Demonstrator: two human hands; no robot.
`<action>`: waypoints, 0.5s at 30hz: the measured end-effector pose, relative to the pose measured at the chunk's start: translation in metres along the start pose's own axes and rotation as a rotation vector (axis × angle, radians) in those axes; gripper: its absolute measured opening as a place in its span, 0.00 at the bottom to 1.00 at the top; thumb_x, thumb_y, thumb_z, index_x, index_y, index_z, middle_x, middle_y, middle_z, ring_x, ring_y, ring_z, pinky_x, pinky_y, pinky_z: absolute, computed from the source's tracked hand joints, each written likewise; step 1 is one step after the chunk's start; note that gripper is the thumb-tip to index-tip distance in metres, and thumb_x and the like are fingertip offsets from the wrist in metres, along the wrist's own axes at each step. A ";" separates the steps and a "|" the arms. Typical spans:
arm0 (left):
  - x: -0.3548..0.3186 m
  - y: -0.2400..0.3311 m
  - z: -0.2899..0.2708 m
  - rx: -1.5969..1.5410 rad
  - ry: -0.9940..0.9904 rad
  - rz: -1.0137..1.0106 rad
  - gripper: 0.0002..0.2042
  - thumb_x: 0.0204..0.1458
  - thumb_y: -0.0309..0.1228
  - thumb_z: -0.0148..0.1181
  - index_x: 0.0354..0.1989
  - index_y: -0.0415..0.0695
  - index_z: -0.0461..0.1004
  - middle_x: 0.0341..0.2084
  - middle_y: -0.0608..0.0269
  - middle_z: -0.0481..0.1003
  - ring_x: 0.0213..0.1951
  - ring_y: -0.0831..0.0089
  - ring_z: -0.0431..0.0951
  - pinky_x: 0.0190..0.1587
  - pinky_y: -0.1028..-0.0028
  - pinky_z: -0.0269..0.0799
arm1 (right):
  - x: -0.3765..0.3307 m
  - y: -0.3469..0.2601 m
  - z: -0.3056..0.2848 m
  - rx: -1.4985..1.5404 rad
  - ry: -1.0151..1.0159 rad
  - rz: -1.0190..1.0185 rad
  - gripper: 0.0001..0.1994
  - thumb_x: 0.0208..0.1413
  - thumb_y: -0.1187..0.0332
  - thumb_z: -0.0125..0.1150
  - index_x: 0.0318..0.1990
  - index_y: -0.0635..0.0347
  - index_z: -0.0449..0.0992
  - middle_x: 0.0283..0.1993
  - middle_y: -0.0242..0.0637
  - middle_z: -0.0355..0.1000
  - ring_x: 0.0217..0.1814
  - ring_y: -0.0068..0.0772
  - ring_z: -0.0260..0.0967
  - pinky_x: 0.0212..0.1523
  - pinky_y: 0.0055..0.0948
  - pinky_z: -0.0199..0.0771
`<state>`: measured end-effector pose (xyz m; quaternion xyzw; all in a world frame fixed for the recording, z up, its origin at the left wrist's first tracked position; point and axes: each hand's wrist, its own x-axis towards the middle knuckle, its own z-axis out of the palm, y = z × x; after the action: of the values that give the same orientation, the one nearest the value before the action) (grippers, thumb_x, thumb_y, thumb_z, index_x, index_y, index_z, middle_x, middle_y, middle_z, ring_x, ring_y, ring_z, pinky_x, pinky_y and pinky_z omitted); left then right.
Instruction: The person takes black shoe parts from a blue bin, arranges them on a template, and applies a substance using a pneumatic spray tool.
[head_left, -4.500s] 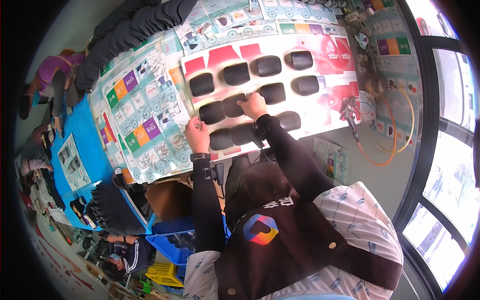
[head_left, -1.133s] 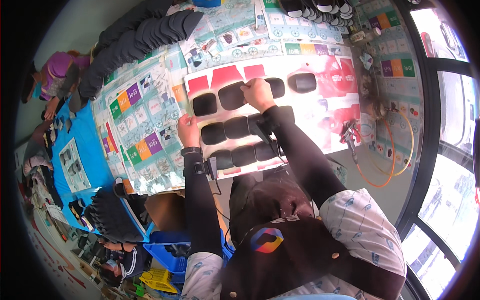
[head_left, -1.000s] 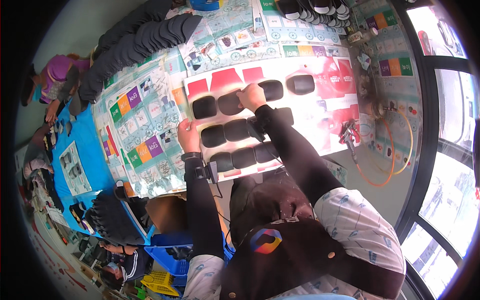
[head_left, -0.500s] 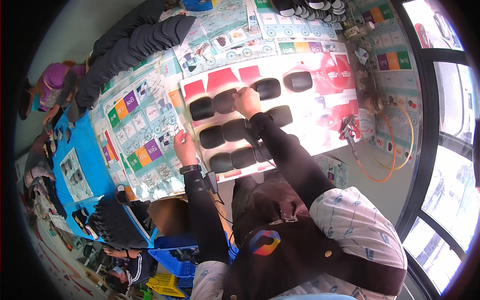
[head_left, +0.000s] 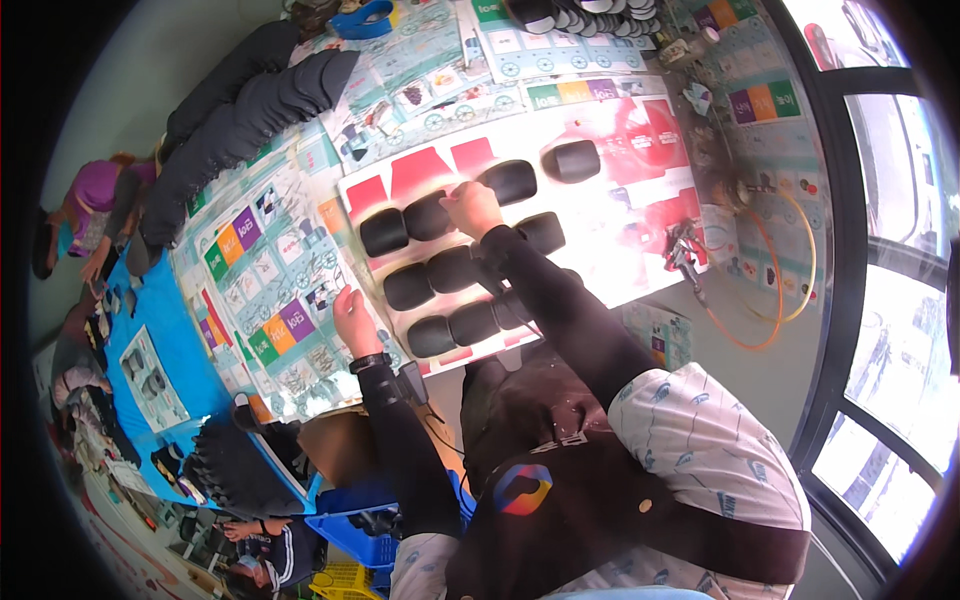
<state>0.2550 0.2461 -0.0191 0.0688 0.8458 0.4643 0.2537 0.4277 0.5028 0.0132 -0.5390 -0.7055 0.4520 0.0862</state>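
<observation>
Several black rounded pads lie in rows on a red and white printed board [head_left: 640, 200]. My right hand [head_left: 472, 210] is closed at the right edge of one pad [head_left: 427, 215] in the far row, with the fingertips pinching it. To its right are another black pad [head_left: 510, 181] and a separate one [head_left: 577, 160]. My left hand [head_left: 355, 318] hovers beside the board's left edge, over printed sheets. Its fingers are bent together, and anything between them is too small to make out. My right forearm covers part of the nearer rows.
A spray gun [head_left: 686, 250] with an orange hose rests at the board's right edge. Stacked dark curved pieces [head_left: 250, 110] line the far left, and a blue tape dispenser [head_left: 363, 20] stands at the back. Another person [head_left: 95, 200] works at the blue table [head_left: 190, 350].
The whole view has shifted slightly, so the board and pads appear further left. My right hand stays at the same pad, and my left hand stays beside the board.
</observation>
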 end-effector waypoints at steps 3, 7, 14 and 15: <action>0.000 0.012 0.000 -0.041 -0.025 -0.015 0.16 0.60 0.30 0.60 0.55 0.38 0.76 0.50 0.53 0.78 0.49 0.66 0.78 0.52 0.68 0.72 | 0.024 0.052 -0.037 -0.247 0.372 -0.037 0.17 0.54 0.61 0.67 0.43 0.67 0.73 0.40 0.55 0.75 0.41 0.57 0.77 0.44 0.48 0.79; -0.007 -0.008 -0.016 -0.081 -0.001 -0.068 0.16 0.60 0.30 0.60 0.56 0.39 0.75 0.50 0.54 0.78 0.49 0.68 0.77 0.49 0.70 0.72 | 0.008 0.064 -0.082 -0.429 0.245 0.123 0.23 0.52 0.55 0.71 0.42 0.71 0.80 0.46 0.54 0.77 0.47 0.56 0.78 0.51 0.45 0.78; -0.019 -0.021 -0.027 -0.101 0.014 -0.068 0.17 0.60 0.30 0.60 0.56 0.38 0.75 0.49 0.54 0.78 0.48 0.68 0.77 0.52 0.69 0.71 | 0.005 0.059 -0.064 -0.149 0.077 -0.083 0.17 0.49 0.57 0.74 0.33 0.65 0.82 0.27 0.44 0.79 0.30 0.44 0.79 0.37 0.39 0.76; -0.021 -0.016 -0.025 -0.121 0.006 -0.092 0.17 0.60 0.30 0.61 0.56 0.37 0.74 0.49 0.54 0.78 0.48 0.68 0.77 0.53 0.69 0.70 | 0.009 0.065 -0.058 -0.105 0.081 -0.065 0.17 0.49 0.58 0.74 0.32 0.65 0.82 0.26 0.44 0.78 0.29 0.43 0.78 0.36 0.39 0.76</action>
<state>0.2625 0.2114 -0.0138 0.0129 0.8190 0.5027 0.2762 0.5043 0.5425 -0.0039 -0.5373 -0.7413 0.3894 0.1009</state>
